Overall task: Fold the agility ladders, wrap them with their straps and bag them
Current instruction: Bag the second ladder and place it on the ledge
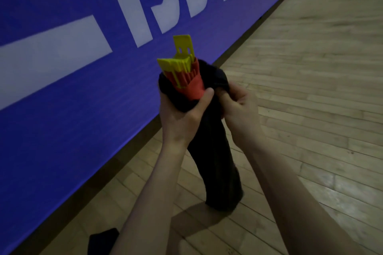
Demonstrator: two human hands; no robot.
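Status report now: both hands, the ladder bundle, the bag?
Left hand grips bag neck. Right hand pinches bag rim. Ladder bundle mostly inside, yellow and red ends protruding. Nothing blocking.

Yellow and red-orange ladder rungs (182, 70), black bag (215, 151), blue banner (62, 99) with white lettering, seemingly tan wooden floor (310, 89)
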